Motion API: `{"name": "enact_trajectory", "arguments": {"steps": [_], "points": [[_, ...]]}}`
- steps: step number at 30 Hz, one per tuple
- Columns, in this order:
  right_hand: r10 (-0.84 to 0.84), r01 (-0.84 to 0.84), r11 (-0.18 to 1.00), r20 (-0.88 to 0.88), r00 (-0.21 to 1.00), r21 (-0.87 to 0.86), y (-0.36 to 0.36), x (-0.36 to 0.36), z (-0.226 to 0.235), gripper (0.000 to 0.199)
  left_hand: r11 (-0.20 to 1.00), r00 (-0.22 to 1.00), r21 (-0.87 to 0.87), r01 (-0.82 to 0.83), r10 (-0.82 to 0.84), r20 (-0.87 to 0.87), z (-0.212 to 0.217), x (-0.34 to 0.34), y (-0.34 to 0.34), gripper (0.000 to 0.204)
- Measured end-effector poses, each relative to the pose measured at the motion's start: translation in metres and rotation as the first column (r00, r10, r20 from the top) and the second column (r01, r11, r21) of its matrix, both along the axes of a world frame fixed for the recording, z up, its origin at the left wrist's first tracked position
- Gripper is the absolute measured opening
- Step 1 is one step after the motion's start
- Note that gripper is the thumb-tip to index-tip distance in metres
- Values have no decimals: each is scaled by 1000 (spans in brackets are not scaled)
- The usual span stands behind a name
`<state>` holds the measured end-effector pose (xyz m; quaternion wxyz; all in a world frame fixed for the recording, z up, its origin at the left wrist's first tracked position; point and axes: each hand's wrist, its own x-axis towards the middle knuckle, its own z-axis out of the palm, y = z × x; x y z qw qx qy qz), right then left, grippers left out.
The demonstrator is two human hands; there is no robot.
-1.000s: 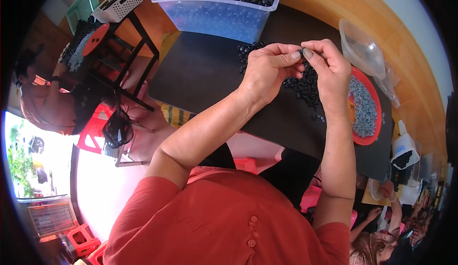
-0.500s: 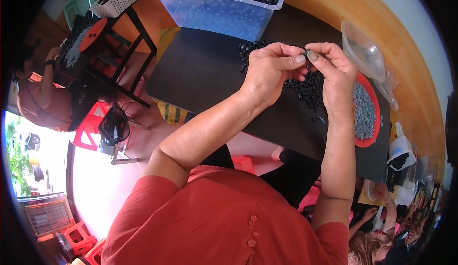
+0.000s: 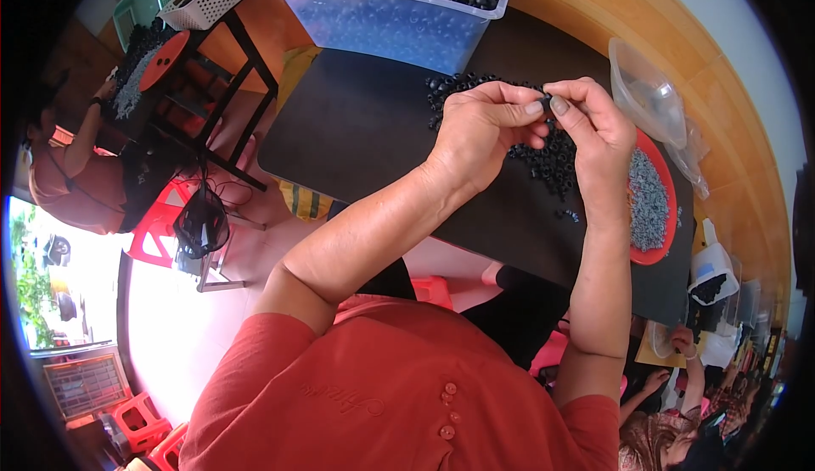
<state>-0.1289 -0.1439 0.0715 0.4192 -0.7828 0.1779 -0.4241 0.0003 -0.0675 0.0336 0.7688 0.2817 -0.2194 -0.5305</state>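
Observation:
Over the dark table [image 3: 340, 123], my left hand [image 3: 480, 127] and my right hand [image 3: 604, 131] meet fingertip to fingertip. Both pinch one small black ring-like part [image 3: 546, 104] between thumbs and forefingers; its details are mostly hidden by the fingers. Under and behind the hands lies a loose pile of small black parts [image 3: 550, 164], partly covered by my left hand. Beside my right wrist is a red-orange dish [image 3: 673, 208] filled with tiny grey pieces [image 3: 648, 204].
A large translucent bin [image 3: 382, 25] full of black parts stands at the table's far side. A clear plastic container [image 3: 641, 89] leans near the right wall. One person [image 3: 81, 174] works at a left-hand table; others [image 3: 671, 420] sit at lower right.
My hands stay in nearly the same place, with the fingertips shifting slightly around the black part. At lower right, another person's hand has moved.

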Motion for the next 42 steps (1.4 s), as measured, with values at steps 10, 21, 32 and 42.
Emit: {"name": "enact_trajectory", "arguments": {"steps": [10,21,32,42], "points": [[-126,112,933,-18,992,-342,8,13,-13,31,999,990,5,48,-47,-135,-7,5,-6,5],[-274,268,782,76,959,-562,2,12,-23,29,989,979,30,146,-140,-152,-4,1,-3,19],[-271,243,754,49,961,-610,2,9,-22,22,977,965,44,211,-201,-166,1,0,-4,24],[-285,291,954,74,956,-73,-15,16,-28,20,952,960,197,235,-196,-201,-8,-8,-5,40]]}}
